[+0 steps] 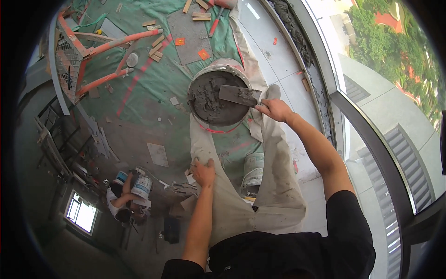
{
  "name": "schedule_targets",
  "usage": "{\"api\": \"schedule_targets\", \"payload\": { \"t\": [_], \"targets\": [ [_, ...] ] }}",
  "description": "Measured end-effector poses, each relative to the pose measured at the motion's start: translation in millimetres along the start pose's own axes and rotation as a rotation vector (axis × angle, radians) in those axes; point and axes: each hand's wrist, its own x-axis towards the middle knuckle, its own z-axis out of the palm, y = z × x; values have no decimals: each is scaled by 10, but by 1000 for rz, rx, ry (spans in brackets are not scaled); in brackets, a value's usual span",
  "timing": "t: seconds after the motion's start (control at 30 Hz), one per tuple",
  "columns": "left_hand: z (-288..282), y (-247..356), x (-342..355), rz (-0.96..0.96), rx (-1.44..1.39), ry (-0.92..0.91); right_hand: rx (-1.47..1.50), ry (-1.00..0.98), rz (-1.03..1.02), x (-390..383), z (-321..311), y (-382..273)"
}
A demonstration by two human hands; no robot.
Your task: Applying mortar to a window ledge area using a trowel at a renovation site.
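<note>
A green sheet [153,79] spattered with tile scraps covers the floor of a room under construction, with pale floor tiles [278,60] running along a curved window wall. On the sheet stands a bucket [218,67] of grey mortar [209,100]. A flat trowel [239,95] lies across the mortar, its blade loaded with grey mix. The right hand [275,110] is closed around the trowel's handle at the bucket's right rim. The left hand [203,173] rests palm down, fingers spread, on the person's own left thigh, on pale stained trousers [274,186]. Farther left, an orange metal frame [93,60] lies on the sheet. Lower left, another person [121,197] crouches beside a small tub [141,186].
</note>
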Motion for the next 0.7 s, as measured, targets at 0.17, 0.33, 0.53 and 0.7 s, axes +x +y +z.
{"api": "schedule_targets", "payload": {
  "t": [0.17,0.33,0.53,0.7],
  "targets": [
    [182,157,-407,72,-263,-124,-166,-137,250,-985,-283,483],
    [689,244,-637,237,-518,-358,-79,-42,321,-1746,-645,596],
    [1004,488,-810,209,-413,-363,439,159,641,-1781,-1041,277],
    [693,342,-523,249,-534,-443,540,442,603,-1287,-1546,-80]
  ]
}}
